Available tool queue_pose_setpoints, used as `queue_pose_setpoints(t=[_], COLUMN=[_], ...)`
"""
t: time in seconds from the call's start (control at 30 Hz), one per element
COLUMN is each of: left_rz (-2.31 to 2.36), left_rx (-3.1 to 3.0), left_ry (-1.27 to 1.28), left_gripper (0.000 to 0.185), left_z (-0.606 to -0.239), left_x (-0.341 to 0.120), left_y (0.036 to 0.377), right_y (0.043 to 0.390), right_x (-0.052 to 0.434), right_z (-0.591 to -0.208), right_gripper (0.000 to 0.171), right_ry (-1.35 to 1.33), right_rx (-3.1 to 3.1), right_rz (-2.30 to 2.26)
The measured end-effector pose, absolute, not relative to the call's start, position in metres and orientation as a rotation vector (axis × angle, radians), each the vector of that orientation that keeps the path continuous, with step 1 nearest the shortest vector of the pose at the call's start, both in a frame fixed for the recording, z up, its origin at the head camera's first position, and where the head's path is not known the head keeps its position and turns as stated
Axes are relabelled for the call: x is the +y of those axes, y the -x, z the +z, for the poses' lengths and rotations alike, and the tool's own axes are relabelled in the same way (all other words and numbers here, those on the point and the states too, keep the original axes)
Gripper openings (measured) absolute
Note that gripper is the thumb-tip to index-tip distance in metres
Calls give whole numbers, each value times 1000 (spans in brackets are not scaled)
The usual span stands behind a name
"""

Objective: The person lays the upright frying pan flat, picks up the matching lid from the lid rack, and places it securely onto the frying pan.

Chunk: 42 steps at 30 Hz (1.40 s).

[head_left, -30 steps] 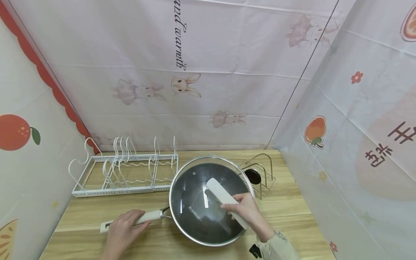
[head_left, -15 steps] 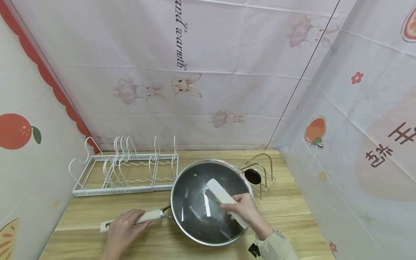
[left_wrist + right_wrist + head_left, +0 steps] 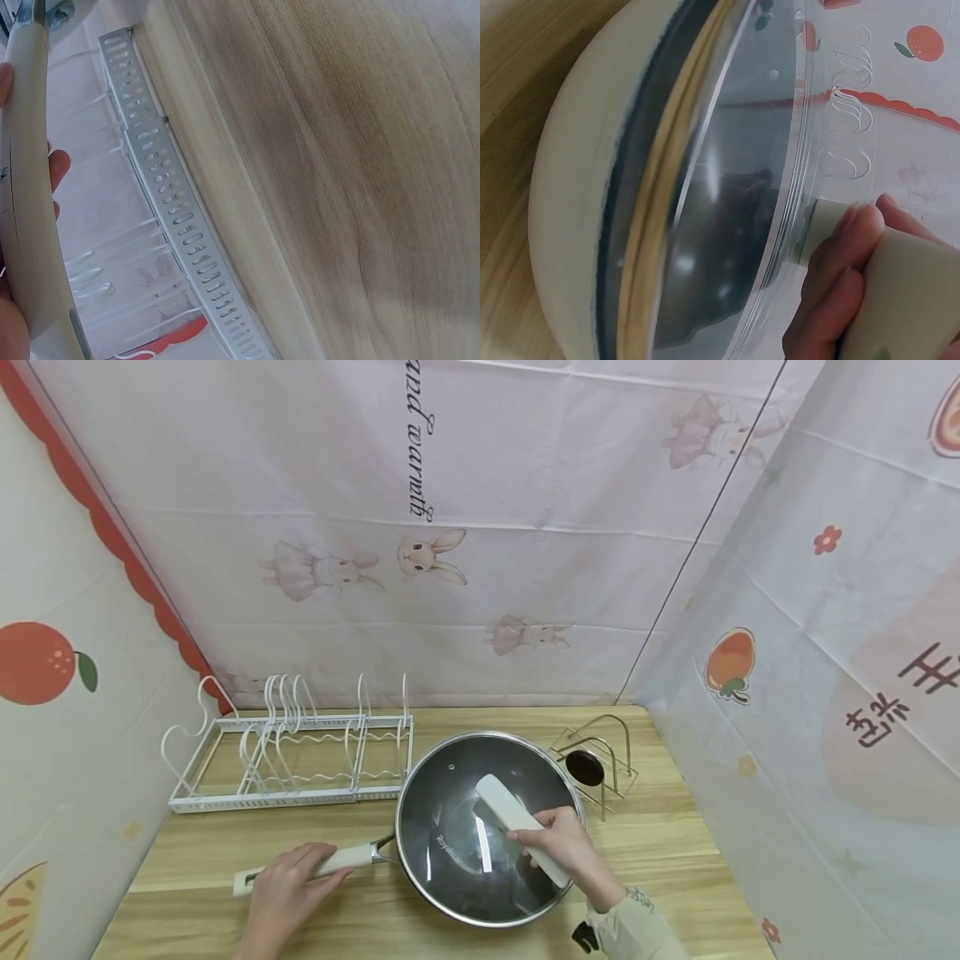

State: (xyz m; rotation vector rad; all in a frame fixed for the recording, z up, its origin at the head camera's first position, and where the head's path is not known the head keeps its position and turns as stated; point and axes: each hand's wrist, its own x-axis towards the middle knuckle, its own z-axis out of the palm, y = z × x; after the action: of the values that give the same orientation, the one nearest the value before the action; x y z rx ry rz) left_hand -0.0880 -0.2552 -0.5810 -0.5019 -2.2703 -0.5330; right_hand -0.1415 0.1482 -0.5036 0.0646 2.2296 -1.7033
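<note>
A deep cream-coloured frying pan (image 3: 574,172) with a dark interior stands on the wooden table. Its long cream handle (image 3: 351,858) points left, and my left hand (image 3: 288,887) grips it; fingers wrap this handle in the left wrist view too. Over the pan lies a round glass lid (image 3: 435,814) with a metal rim, lined up with the pan's edge. My right hand (image 3: 562,847) holds the lid's flat, upright cream handle (image 3: 498,802) between thumb and fingers. In the right wrist view, the lid's rim sits right at the pan's rim.
At the back left is a white wire rack (image 3: 285,797) with upright loops, close to the pan's left side. Behind the pan on the right, a gold wire stand (image 3: 618,760) bears a small dark round piece (image 3: 584,767). Printed cloth walls (image 3: 480,610) enclose the table.
The lid has come down and slightly toward the person in my right hand, its rim now lining up with the pan's. My left hand has kept its grip on the pan handle.
</note>
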Motion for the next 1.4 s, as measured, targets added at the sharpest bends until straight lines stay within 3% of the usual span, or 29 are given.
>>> queue_pose_setpoints(t=[0.37, 0.53, 0.73, 1.0, 1.27, 1.4], left_rz=[-523, -528, -528, -523, -539, -540], left_rx=[-2262, -2261, -2262, -2264, -2263, -2263], left_ry=[516, 506, 499, 500, 486, 492], left_gripper=[41, 54, 57, 41, 61, 53], left_z=[-580, -580, -580, -581, -581, -581], left_x=[-254, -254, -254, -255, -253, -253], left_y=[89, 89, 88, 87, 88, 88], right_y=[143, 143, 143, 142, 140, 140], right_x=[146, 145, 143, 140, 139, 141], right_z=[-508, -508, -509, -508, -509, -512], right_gripper=[26, 26, 27, 28, 25, 26], right_ry=[-90, -90, -90, -95, -83, -40], right_rx=[2265, 2280, 2301, 2315, 2298, 2319], right_rz=[-1682, -1676, -1659, -1632, -1640, -1607])
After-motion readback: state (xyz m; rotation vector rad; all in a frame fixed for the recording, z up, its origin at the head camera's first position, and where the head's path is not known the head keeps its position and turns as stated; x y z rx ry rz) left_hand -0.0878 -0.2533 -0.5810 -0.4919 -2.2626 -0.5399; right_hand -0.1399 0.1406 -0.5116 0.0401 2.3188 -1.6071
